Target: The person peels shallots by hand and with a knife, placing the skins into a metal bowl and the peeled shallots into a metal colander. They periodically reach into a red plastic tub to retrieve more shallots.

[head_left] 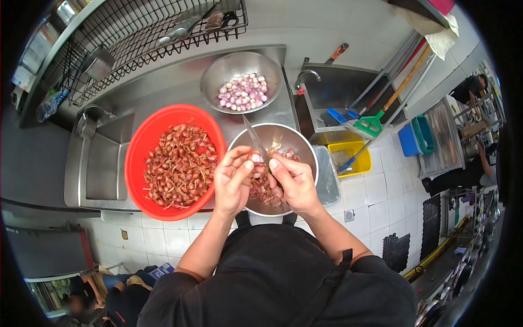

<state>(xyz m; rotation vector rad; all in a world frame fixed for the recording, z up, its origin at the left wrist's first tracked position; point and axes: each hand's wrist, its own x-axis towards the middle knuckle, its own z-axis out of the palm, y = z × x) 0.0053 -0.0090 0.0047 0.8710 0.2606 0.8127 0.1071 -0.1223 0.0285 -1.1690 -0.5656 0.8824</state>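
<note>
My left hand pinches a partly peeled shallot between thumb and fingers. In my right hand is a knife, its blade pointing up and away, close beside the shallot. Both hands are above a metal bowl that holds reddish-brown shallot skins. To the left stands a large red basin of unpeeled shallots. A perforated steel colander farther back contains peeled, pale pink shallots.
A steel sink is at the left, beneath a wire rack. Right of the counter are a second basin, a yellow bucket, a green brush and long handles. Other people appear at the lower left and far right.
</note>
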